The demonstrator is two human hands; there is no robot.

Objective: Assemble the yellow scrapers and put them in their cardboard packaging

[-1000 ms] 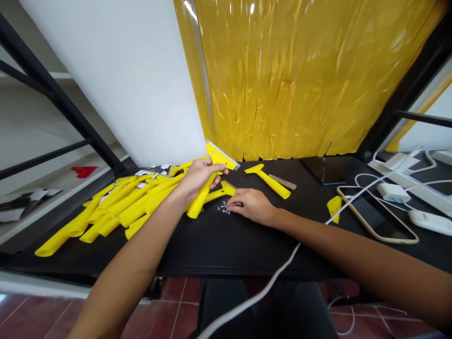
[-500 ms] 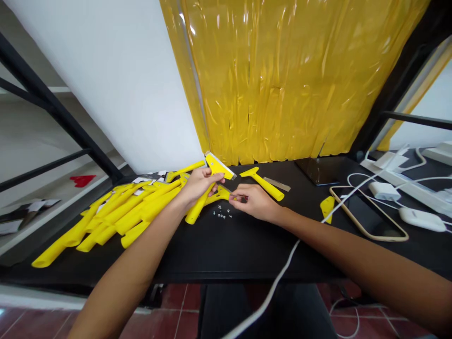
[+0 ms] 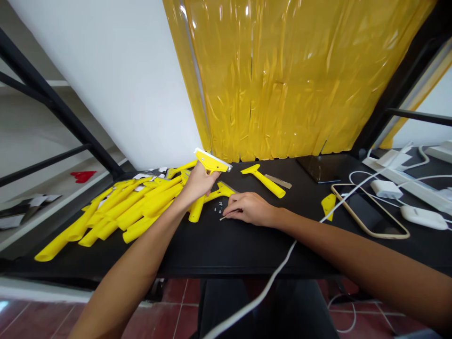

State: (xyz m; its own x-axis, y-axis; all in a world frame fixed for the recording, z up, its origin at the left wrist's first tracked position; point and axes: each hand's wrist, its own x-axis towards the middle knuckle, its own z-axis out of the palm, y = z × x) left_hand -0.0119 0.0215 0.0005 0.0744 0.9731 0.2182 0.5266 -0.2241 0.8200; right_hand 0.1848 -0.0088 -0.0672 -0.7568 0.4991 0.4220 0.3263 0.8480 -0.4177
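Note:
My left hand (image 3: 200, 182) is closed around the handle of a yellow scraper (image 3: 212, 161), its wide head raised and a screw showing on its face. Low over the black tabletop (image 3: 212, 249), my right hand (image 3: 250, 208) pinches its fingers together beside several small loose screws (image 3: 219, 204). A thin pale tip pokes out from those fingers; what it belongs to is too small to tell. Between the hands lies a second yellow scraper (image 3: 224, 189), partly covered by my left hand. Behind my right hand rest a yellow scraper handle (image 3: 270, 185) and a flat metal blade (image 3: 278, 181).
A heap of yellow scraper handles (image 3: 134, 209) fills the left side. On the right are a loose yellow plate (image 3: 328, 206), a phone (image 3: 370, 212), a dark tablet (image 3: 318, 169) and white chargers (image 3: 386, 189). A white cable (image 3: 268, 294) crosses in front of my right forearm.
My right hand has come down to the tabletop by the screws, and fewer screws show. My left hand has turned the scraper, so its head faces differently and sits slightly higher.

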